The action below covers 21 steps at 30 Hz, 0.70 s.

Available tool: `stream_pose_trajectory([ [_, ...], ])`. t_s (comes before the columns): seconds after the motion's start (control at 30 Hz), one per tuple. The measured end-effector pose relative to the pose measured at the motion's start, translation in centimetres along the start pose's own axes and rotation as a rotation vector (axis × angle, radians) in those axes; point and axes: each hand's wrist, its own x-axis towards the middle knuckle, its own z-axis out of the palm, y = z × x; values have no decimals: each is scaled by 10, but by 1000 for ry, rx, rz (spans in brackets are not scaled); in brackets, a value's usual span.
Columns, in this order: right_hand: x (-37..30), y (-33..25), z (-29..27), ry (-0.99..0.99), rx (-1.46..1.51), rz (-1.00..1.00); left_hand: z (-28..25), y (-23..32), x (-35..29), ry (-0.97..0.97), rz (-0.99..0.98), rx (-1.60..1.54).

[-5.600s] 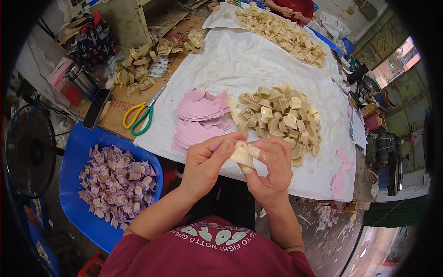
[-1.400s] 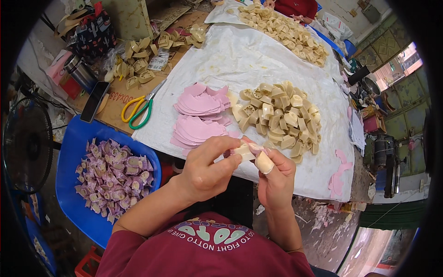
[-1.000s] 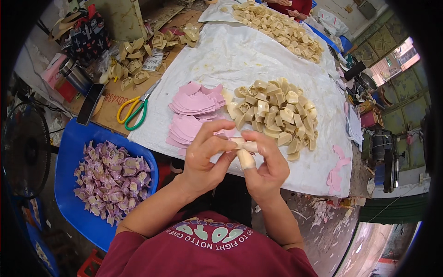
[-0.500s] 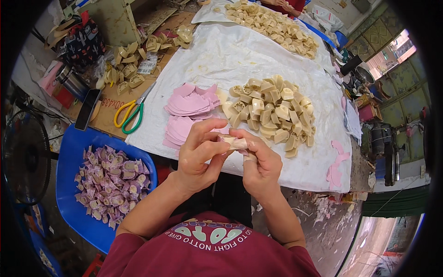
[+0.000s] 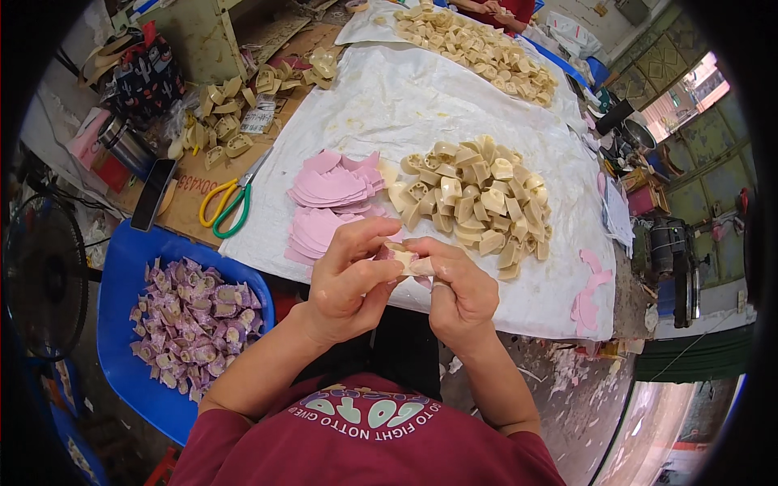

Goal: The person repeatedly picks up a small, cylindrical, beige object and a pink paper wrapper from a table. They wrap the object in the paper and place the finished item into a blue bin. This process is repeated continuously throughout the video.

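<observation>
Between the hands: the left hand [image 5: 348, 271] and right hand [image 5: 458, 292] nearly meet; a small pale piece [image 5: 400, 257] fills the gap.
Ahead, left: stacked pink sheets [image 5: 334, 182] obstruct low passage.
Ahead, right: a beige heap [image 5: 482, 194] obstructs likewise.
Sheets to heap: narrow lane only.
Far cloth: broad open run of white cloth [image 5: 365, 97] up to the far heap [image 5: 478, 57].
Right cloth: passable between beige heap and pink scraps [image 5: 592, 287].
Left edge: scissors [image 5: 230, 201] and, lower, a blue tub [image 5: 113, 324] stand in the way.
Beneath hands: shadowed; clearance seems tight, not verifiable.
</observation>
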Motion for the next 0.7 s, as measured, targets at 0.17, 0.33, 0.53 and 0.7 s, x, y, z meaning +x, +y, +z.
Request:
stream_pose_trajectory([
  [0.17, 11, 1, -1, -67, -14, 38, 1, -3, 1, 60, -90, -23],
  [0.33, 20, 1, -12, -80, 0, 37, -1, -2, 2, 36, -176, -139],
  [0.53, 14, 18, 1, -40, 70, 71, 12, -2, -5, 150, -461, -392],
  [0.7, 17, 16, -14, -210, 601, 522, 1, -1, -4, 149, -1048, -938],
])
